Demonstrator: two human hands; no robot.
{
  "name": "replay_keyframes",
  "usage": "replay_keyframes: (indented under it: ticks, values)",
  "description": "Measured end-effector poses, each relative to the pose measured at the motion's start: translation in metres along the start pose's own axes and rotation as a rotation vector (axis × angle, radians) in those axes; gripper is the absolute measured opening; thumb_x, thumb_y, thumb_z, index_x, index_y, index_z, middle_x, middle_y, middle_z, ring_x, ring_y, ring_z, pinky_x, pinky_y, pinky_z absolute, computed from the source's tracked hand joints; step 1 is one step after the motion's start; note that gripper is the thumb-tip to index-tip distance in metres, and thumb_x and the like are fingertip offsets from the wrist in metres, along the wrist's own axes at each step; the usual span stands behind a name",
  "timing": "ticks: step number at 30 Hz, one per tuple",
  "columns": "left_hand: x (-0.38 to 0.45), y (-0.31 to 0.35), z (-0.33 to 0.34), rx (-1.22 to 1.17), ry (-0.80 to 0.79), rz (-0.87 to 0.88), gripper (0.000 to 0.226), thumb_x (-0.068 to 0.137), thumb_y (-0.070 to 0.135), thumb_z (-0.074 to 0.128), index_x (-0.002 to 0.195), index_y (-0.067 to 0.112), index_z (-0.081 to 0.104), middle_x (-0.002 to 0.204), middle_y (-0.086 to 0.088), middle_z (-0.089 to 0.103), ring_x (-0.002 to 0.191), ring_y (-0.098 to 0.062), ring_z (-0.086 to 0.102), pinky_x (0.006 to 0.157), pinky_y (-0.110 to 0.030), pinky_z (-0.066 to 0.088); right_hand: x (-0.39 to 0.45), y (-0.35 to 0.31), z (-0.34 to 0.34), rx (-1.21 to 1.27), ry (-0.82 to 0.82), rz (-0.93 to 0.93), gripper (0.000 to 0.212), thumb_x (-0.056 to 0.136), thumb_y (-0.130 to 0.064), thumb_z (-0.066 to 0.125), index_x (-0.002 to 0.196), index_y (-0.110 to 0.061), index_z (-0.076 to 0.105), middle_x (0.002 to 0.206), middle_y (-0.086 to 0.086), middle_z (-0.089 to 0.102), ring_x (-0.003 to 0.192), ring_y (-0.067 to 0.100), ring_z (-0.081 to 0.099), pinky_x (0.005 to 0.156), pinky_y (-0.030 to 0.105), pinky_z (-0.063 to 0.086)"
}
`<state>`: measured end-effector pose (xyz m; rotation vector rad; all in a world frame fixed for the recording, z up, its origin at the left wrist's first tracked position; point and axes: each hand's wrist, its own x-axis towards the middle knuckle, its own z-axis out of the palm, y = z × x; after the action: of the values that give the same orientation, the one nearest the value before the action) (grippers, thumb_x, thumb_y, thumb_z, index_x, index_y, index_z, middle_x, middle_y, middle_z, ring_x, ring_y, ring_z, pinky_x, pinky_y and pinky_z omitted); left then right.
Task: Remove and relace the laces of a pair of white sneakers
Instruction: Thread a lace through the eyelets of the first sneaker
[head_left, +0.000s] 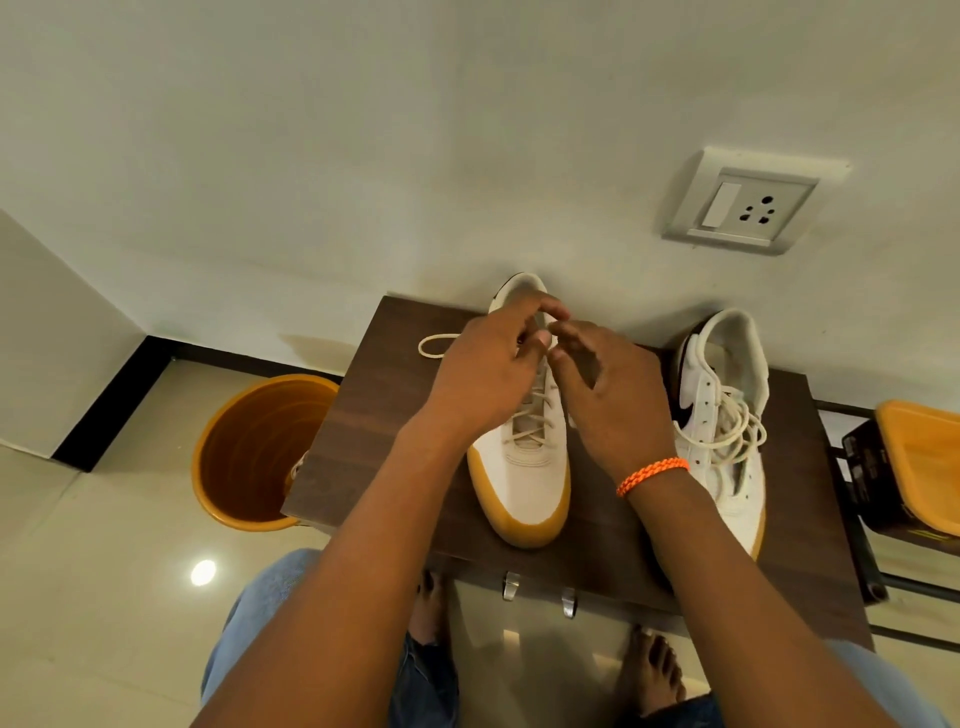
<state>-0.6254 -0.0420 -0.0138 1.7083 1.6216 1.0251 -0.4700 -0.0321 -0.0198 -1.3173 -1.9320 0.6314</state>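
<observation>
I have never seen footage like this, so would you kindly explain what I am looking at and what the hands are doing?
There is no machine here: one wide-angle camera worn on a person's head looks down at their own two bare hands. On the dark brown wooden table stand two white sneakers with tan gum soles. The left hand and the right hand, which has an orange braided wristband, meet over the top eyelets of the laced sneaker and seem to pinch its cream lace, a loop of which lies on the table. The exact grip is hidden. The other sneaker has a loose lace heaped on it. An orange plastic bucket stands on the floor to the left.
</observation>
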Motion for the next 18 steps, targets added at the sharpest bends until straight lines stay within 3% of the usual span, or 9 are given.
replay_keyframes:
  ticks: [4,8,11,18]
  values:
    - [0.001,-0.003,-0.001,-0.01,0.01,-0.031,0.029,0.106,0.018,0.056,0.125,0.039,0.064,0.088,0.009,0.067,0.085,-0.01,0.066,0.085,-0.046,0.059,0.003,0.01,0.001,0.056,0.016,-0.032,0.019,0.1,-0.02,0.066,0.115,-0.021,0.078,0.107,-0.006,0.076,0.099,0.007,0.068,0.091,0.033,0.057]
    - [0.003,-0.007,-0.006,-0.029,0.066,-0.074,0.029,0.106,0.018,0.053,0.12,0.039,0.066,0.083,0.006,0.067,0.078,-0.02,0.065,0.074,-0.05,0.059,0.007,0.017,-0.003,0.058,0.067,0.045,0.015,0.098,-0.016,0.068,0.106,-0.02,0.08,0.099,-0.008,0.075,0.095,0.007,0.069,0.089,0.038,0.058]
    - [0.004,-0.008,-0.005,-0.037,0.073,-0.069,0.028,0.105,0.015,0.056,0.12,0.037,0.066,0.078,0.011,0.064,0.069,-0.009,0.06,0.067,-0.039,0.056,0.005,0.017,-0.003,-0.031,0.066,0.043,0.016,0.097,-0.017,0.068,0.107,-0.022,0.079,0.101,-0.009,0.075,0.096,0.007,0.067,0.09,0.038,0.057]
    - [0.004,-0.007,-0.002,-0.083,0.058,-0.078,0.026,0.104,0.013,0.057,0.119,0.031,0.068,0.073,0.007,0.069,0.073,-0.008,0.068,0.081,-0.041,0.06,0.005,0.01,0.001,0.09,0.045,0.048,0.017,0.097,-0.012,0.067,0.107,-0.021,0.078,0.101,-0.009,0.075,0.095,0.005,0.069,0.088,0.03,0.059]
